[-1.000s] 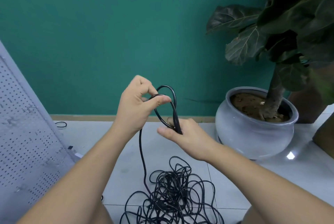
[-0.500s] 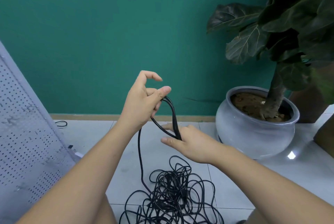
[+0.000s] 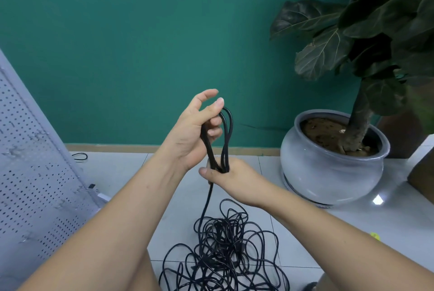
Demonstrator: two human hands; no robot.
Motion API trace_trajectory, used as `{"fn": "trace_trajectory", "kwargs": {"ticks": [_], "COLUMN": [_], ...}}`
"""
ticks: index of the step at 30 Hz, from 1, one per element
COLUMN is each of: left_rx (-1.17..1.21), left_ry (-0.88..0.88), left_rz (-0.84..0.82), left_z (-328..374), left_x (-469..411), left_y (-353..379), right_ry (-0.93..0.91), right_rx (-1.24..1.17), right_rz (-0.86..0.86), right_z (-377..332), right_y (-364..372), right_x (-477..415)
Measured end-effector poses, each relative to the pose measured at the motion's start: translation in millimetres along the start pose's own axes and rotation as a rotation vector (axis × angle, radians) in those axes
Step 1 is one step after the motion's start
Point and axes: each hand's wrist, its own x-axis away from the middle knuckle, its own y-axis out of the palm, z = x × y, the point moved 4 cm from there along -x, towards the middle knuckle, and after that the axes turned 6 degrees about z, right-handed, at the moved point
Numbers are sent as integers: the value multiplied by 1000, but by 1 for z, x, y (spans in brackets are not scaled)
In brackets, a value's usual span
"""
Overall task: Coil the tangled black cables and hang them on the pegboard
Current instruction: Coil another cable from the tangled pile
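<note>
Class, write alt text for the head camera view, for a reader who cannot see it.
Two hands hold loops of black cable upright: the left hand at the top, the right hand gripping the bottom. The rest lies in a tangled pile on the floor, between a pegboard and a potted plant.

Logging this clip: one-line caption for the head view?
The left hand and right hand hold cable loops above the tangled pile; pegboard left, plant right.

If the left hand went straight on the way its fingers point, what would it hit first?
The left hand aims up and forward, so likely the green wall first; the cable loop it holds sits beside its fingers. Depth unclear.
</note>
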Motion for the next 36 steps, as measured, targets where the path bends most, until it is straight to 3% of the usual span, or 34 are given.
{"fn": "trace_trajectory", "kwargs": {"ticks": [3,8,11,15,19,25,30,36], "left_rx": [-56,-418,-415,-340,-288,-326,-295,-689], "left_ry": [68,315,340,300,256,273,2,-218], "left_rz": [47,97,139,198,233,225,136,-116], "left_z": [6,24,30,29,23,15,-23,-97], "left_x": [-1,-1,-3,-9,-17,-24,-23,11], "left_y": [1,0,1,3,-4,-5,-8,-5], "right_ry": [15,-12,-7,160,206,211,171,99], "right_rx": [-72,-369,-502,-696,-693,-493,-512,-701], "right_rz": [-13,-107,-131,-199,-213,-3,224,408], "right_z": [-2,-15,-17,-19,-20,-7,-4,-4], "right_y": [7,17,24,34,39,30,-3,-54], "right_x": [0,9,8,7,7,-8,-15,-19]}}
